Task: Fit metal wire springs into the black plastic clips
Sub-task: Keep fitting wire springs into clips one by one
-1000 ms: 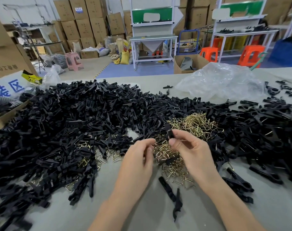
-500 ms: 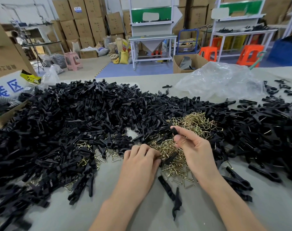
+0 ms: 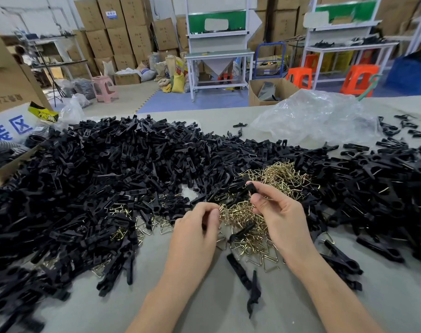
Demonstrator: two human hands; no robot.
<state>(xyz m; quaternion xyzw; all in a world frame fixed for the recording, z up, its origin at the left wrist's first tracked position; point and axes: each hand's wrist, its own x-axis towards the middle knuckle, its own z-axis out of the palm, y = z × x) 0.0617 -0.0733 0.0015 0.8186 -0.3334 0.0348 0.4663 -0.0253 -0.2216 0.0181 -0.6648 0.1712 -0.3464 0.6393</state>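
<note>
The left hand (image 3: 195, 227) is curled tight at the near edge of the wire springs (image 3: 248, 224), thumb against forefinger, and whether a spring sits in that pinch I can't tell, because the fingers cover it. The right hand (image 3: 281, 212) is clearer: thumb and forefinger pinch a black clip half (image 3: 251, 188), held up over the springs, its lower end hidden behind the fingers. Those brass-coloured springs lie heaped on the grey table (image 3: 216, 308) at twelve o'clock from the hands, with the right palm blocking part of the heap. Now the black clips (image 3: 108, 179): they swamp the table from nine o'clock round to three, the near-left ones blurred and cut off by the frame edge. Two loose clip pieces (image 3: 243, 272) lie at six o'clock, between the forearms. At one o'clock there's a crumpled clear plastic bag (image 3: 312, 116), contents unreadable. At ten o'clock a cardboard box (image 3: 0, 176), cropped by the left edge, holds dark items too murky to name. Past the table at twelve, an open carton (image 3: 288, 88) stands on the floor with something grey inside.
</note>
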